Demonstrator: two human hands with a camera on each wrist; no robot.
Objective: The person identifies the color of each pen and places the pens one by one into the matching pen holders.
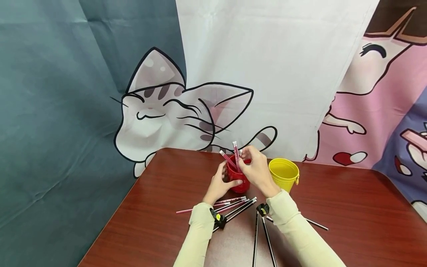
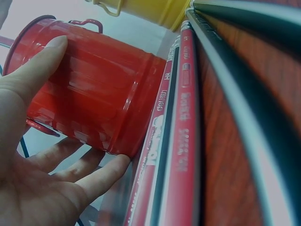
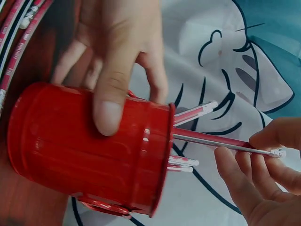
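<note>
A small red metal bucket (image 1: 239,185) with side handles stands upright near the table's back edge. Around its left side, my left hand (image 1: 217,186) holds it, the thumb lying across the front in both wrist views. Above the rim, my right hand (image 1: 258,168) pinches a red pencil (image 3: 221,140) near its eraser end; the pencil's lower part is hidden inside the bucket. Other pink-and-red pencils (image 1: 228,158) lean out of the same bucket. Beneath the left wrist, several red and black-striped pencils (image 2: 181,127) lie on the table, close to the bucket's base in the left wrist view.
Right of the red bucket is a yellow bucket (image 1: 283,177). More black-striped pencils (image 1: 256,237) lie on the brown table (image 1: 160,185) near the right forearm, one partly hidden beneath it. A printed cartoon cloth (image 1: 267,55) hangs behind the table.
</note>
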